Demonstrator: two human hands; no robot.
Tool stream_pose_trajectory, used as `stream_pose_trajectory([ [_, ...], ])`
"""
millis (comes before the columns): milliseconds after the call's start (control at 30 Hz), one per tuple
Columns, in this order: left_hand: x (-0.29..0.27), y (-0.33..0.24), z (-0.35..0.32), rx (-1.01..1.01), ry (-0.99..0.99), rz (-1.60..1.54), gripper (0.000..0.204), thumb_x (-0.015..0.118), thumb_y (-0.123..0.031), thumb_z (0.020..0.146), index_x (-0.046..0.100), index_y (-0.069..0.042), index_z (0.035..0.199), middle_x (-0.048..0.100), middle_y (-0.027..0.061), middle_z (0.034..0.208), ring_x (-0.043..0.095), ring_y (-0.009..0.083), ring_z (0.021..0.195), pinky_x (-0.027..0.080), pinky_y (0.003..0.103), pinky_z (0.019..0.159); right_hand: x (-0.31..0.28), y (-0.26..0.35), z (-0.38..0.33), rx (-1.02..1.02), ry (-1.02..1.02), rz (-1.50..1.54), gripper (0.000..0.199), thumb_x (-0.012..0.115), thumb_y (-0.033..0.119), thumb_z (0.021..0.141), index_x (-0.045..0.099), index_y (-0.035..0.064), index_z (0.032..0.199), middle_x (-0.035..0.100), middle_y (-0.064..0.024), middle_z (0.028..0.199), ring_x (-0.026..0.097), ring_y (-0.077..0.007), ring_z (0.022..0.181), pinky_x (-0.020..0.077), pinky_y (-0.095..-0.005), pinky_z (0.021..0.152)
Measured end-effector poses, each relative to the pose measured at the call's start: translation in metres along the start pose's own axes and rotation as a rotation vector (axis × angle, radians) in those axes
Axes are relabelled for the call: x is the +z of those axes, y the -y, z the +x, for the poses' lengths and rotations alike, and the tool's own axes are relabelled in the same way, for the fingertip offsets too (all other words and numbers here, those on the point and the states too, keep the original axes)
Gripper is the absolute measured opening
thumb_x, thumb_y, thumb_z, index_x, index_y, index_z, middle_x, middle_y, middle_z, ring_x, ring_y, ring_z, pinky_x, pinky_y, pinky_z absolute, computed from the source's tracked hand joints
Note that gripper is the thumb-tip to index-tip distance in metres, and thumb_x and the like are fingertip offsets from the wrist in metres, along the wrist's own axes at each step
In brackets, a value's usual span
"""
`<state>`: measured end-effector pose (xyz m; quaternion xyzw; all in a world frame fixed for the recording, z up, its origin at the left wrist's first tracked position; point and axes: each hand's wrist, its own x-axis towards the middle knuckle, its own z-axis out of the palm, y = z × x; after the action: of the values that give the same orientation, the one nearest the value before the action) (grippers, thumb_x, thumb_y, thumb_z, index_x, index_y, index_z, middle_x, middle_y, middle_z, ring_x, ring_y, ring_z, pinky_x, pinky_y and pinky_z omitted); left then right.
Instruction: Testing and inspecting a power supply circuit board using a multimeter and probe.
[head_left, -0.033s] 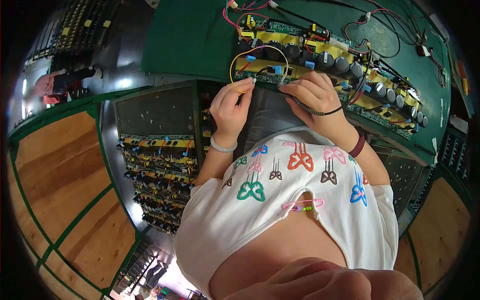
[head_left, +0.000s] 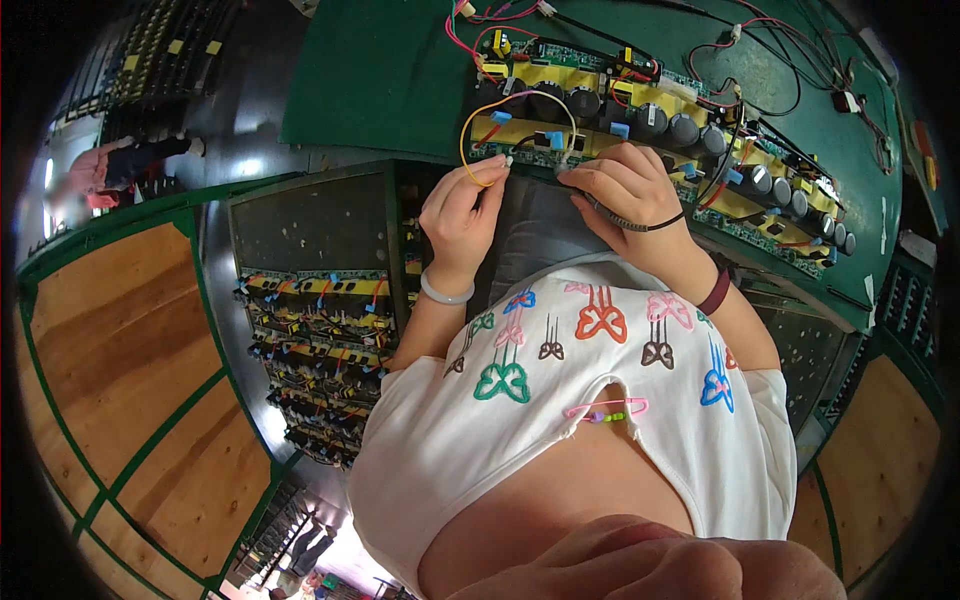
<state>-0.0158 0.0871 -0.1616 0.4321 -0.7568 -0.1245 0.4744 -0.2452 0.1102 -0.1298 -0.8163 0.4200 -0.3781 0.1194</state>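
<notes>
My left hand (head_left: 465,210) pinches one end of a thin wire (head_left: 462,135), with a small white connector (head_left: 508,160) at its fingertips. From there the wire, yellow then pale, arcs up and over to my right hand (head_left: 635,185). My right thumb and fingers are closed on its other end, where a small pale piece shows at the tips. A dark braided cord (head_left: 620,218) runs along the right hand to the wrist. Just beyond both hands lies a green circuit board (head_left: 545,155) with yellow parts, black capacitors and blue connectors.
More such boards (head_left: 765,185) line the green bench (head_left: 380,90), with loose cables (head_left: 790,60) at the far right. Lower left, a rack holds several stacked boards (head_left: 320,310). Wooden panels in green frames (head_left: 110,310) stand left. Another person (head_left: 105,165) is far left.
</notes>
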Motion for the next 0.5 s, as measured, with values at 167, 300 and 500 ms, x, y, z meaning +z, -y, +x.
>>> stream_pose_trajectory([
  [167,-0.0009,0.0008,0.0031,0.046,0.025,0.015,0.018,0.077,0.009,0.077,0.071,0.001,0.092,0.076,0.0118,0.094,0.075,0.0241,0.086,0.058,0.032,0.077,-0.0013,0.0011,0.0006,0.012,0.043,-0.034,0.032,0.075,0.007,0.077,0.067,0.0112,0.107,0.064,-0.0012,0.092,0.060,-0.0223,0.091,0.0464,-0.0373,0.082],
  [300,-0.0004,0.0014,0.0028,0.058,0.036,0.027,0.018,0.077,0.009,0.077,0.072,0.000,0.092,0.076,0.0113,0.094,0.074,0.0246,0.086,0.058,0.032,0.077,0.0007,0.0006,-0.0001,0.010,0.038,-0.042,0.032,0.075,0.008,0.077,0.067,0.0116,0.108,0.064,-0.0008,0.092,0.060,-0.0218,0.091,0.0461,-0.0370,0.082],
  [500,-0.0017,-0.0010,0.0070,0.082,0.057,0.050,0.018,0.077,0.008,0.078,0.072,-0.001,0.093,0.076,0.0104,0.095,0.074,0.0257,0.087,0.058,0.033,0.077,0.0000,0.0008,0.0020,0.003,0.033,-0.061,0.031,0.075,0.009,0.078,0.066,0.0121,0.108,0.063,-0.0008,0.091,0.059,-0.0217,0.089,0.0454,-0.0367,0.080],
])
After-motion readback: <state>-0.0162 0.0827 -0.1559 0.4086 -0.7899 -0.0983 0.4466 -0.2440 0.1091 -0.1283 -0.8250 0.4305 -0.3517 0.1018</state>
